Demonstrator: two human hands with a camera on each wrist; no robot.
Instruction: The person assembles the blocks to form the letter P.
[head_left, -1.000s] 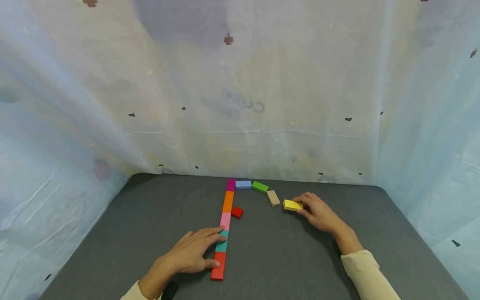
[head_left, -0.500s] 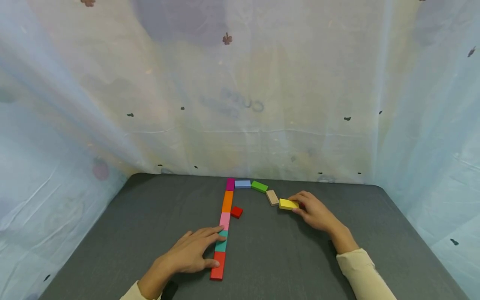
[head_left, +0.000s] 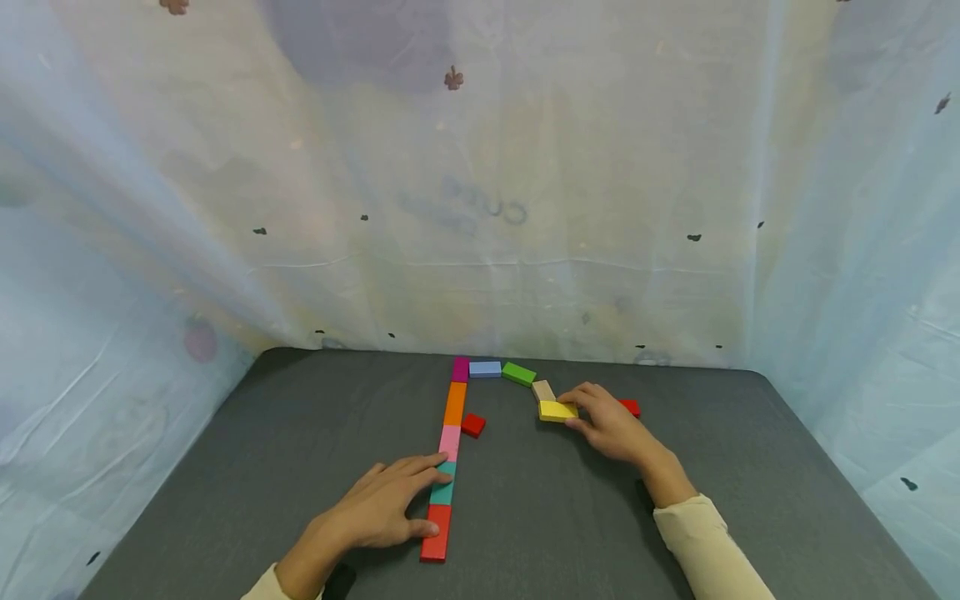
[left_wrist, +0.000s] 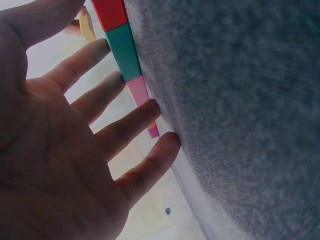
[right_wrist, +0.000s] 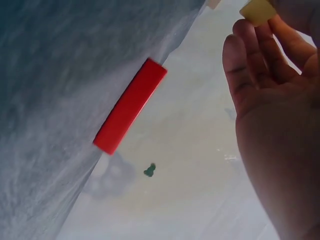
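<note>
Between thumb and fingers my right hand (head_left: 611,425) pinches a yellow block (head_left: 557,412), held just in front of a beige block (head_left: 543,390) and partly covering it. My left hand (head_left: 382,504) lies with spread, nearly straight fingers along a straight row of blocks. Its fingertips touch the teal block (head_left: 442,485) and the edge of the pink block (head_left: 450,442); the thumb rests at the red block (head_left: 435,533) nearest me. Farther up the row are an orange block (head_left: 455,404) and a magenta block (head_left: 461,370). The left wrist view shows the open palm beside the row.
A blue block (head_left: 485,369) and a green block (head_left: 519,373) curve right from the row's far end. One small red block (head_left: 473,425) sits beside the row. Another red block (right_wrist: 131,106) lies behind my right hand on the grey table (head_left: 525,533). Patterned sheeting hangs behind.
My right hand has carried the yellow block leftward, to the front of the beige block. A red block behind that hand has come into view. The left hand has stayed put.
</note>
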